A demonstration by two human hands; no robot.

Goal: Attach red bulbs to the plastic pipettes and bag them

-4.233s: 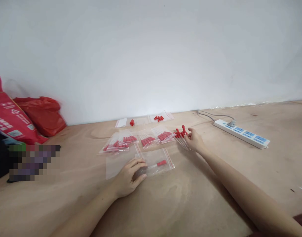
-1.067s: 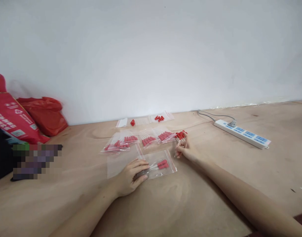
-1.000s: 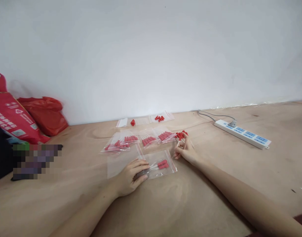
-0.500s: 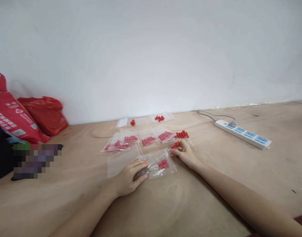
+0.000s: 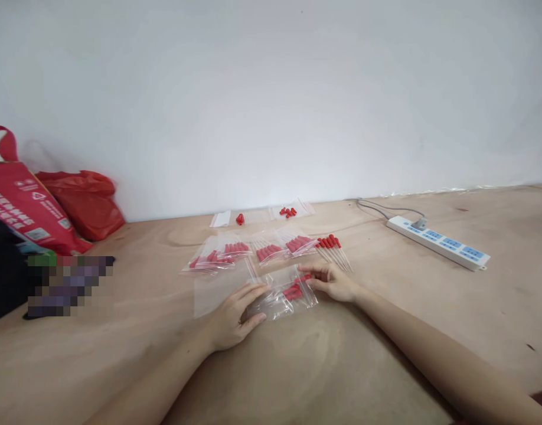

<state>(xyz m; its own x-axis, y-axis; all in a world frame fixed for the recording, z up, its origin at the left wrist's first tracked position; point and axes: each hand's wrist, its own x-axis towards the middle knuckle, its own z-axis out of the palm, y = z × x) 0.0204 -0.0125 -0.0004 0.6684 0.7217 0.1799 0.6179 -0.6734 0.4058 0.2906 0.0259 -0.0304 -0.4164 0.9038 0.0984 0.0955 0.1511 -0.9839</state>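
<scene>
A clear zip bag (image 5: 275, 304) lies in front of me with several red-tipped sticks (image 5: 292, 290) inside. My left hand (image 5: 238, 316) is closed on the bag's left end, thumb below and fingers above. At the bag's right, open end, my right hand (image 5: 330, 281) pinches a red-tipped stick (image 5: 305, 277), whose shaft reaches into the bag. Just behind that hand, several loose red-tipped sticks (image 5: 337, 251) lie fanned out. Filled bags (image 5: 268, 251) of such sticks form a row behind. A flat, see-through bag (image 5: 218, 289) lies under the left side.
Red caps (image 5: 289, 212) and thin clear pieces (image 5: 257, 216) lie near the wall. A white power strip (image 5: 439, 242) with a plugged-in cable is at the right. Red bags (image 5: 82, 203), a black item (image 5: 5, 271) and a blurred-out object (image 5: 69, 286) sit at the left.
My right hand has moved the red-tipped stick left and down, further into the zip bag. The left hand has stayed on the bag.
</scene>
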